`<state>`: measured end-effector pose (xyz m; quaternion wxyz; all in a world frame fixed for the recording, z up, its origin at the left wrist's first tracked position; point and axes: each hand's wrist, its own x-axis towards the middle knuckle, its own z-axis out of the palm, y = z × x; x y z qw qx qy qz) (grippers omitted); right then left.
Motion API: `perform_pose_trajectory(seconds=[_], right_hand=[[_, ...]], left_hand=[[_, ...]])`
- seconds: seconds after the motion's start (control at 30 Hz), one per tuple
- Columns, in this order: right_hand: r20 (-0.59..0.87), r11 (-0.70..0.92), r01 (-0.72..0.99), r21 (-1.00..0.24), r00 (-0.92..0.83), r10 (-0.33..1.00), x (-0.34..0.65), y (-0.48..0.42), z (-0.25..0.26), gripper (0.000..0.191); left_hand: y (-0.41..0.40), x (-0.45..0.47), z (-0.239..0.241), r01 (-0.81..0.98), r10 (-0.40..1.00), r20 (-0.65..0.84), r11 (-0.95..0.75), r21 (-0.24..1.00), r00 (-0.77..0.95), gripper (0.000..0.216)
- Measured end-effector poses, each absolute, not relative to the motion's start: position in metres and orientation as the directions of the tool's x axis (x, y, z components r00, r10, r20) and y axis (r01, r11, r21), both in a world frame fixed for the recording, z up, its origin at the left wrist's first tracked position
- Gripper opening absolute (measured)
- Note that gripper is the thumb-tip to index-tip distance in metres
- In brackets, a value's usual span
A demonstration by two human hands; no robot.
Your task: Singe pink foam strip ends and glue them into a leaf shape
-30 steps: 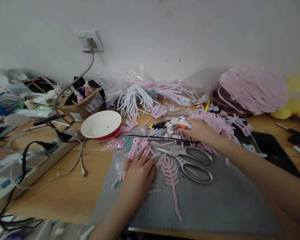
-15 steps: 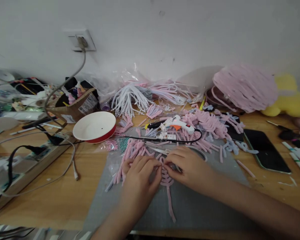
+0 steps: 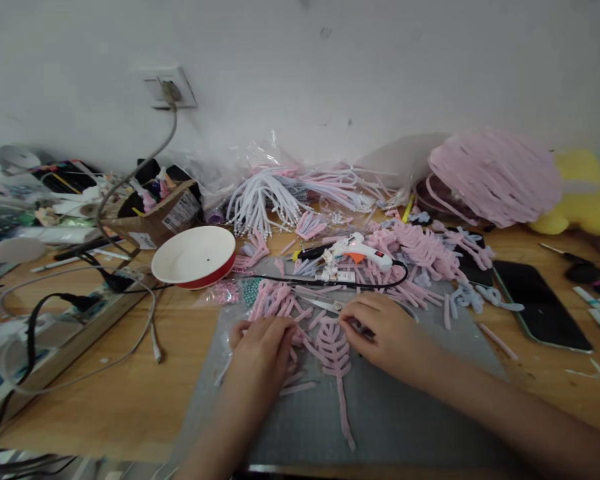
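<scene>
A pink leaf shape made of fuzzy pipe cleaner (image 3: 334,347), with curved ribs and a long stem, lies flat on the grey mat. My left hand (image 3: 263,353) is to its left, fingers bent down over a heap of cut pink pipe cleaner pieces (image 3: 273,297); its fingertips are partly hidden among them. At the leaf's upper right edge is my right hand (image 3: 385,333), thumb and forefinger pinched together; anything between them is too small to tell. Scissors (image 3: 325,305) lie behind the leaf, blades pointing left, their handles mostly covered by my right hand.
A white and orange glue gun (image 3: 363,252) with a black cord lies behind my hands. A red-rimmed white bowl (image 3: 195,257), a cardboard box (image 3: 155,217) and a power strip (image 3: 70,347) stand left. Finished pink leaves (image 3: 425,250) and a phone (image 3: 540,307) are right.
My left hand has left the leaf's tip and moved left to the heap of pieces. The right hand has drawn slightly right, uncovering the leaf. The view has shifted a little.
</scene>
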<state>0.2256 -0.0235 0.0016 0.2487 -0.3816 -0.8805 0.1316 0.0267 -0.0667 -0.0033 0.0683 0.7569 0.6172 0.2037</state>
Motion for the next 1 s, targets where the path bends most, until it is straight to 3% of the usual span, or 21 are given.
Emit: perform_pose_trajectory(seconds=[0.1, 0.27, 0.47, 0.63, 0.77, 0.9, 1.0], right_hand=[[0.327, 0.683, 0.595, -0.424, -0.603, 0.728, 0.224, -0.026, 0.002, 0.01], [0.321, 0.698, 0.596, -0.397, -0.622, 0.714, 0.221, -0.03, 0.003, 0.008], [0.377, 0.672, 0.653, -0.35, -0.559, 0.739, 0.219, -0.033, 0.002, 0.008], [0.364, 0.612, 0.68, -0.405, -0.494, 0.79, 0.217, -0.034, 0.001, 0.011], [0.359, 0.693, 0.597, -0.404, -0.593, 0.721, 0.222, -0.03, 0.004, 0.012], [0.396, 0.771, 0.539, -0.338, -0.662, 0.636, 0.228, -0.027, 0.008, 0.021], [0.407, 0.784, 0.504, -0.361, -0.672, 0.619, 0.229, -0.027, 0.007, 0.022]], left_hand=[[-0.07, 0.03, 0.004, 0.913, 0.942, 0.281, -0.267, 0.307, 0.181, 0.02], [-0.072, 0.047, 0.009, 0.853, 0.921, 0.272, -0.368, 0.37, 0.28, 0.013], [-0.076, 0.063, 0.003, 0.848, 0.918, 0.349, -0.33, 0.415, 0.187, 0.011], [-0.08, 0.071, 0.001, 0.822, 0.932, 0.344, -0.281, 0.495, 0.112, 0.01], [-0.074, 0.062, 0.003, 0.679, 0.967, 0.206, -0.25, 0.69, 0.147, 0.015], [-0.064, 0.054, 0.003, 0.348, 0.972, -0.15, 0.079, 0.934, 0.181, 0.017], [-0.061, 0.055, 0.0, 0.122, 0.917, -0.311, 0.289, 0.949, 0.251, 0.018]])
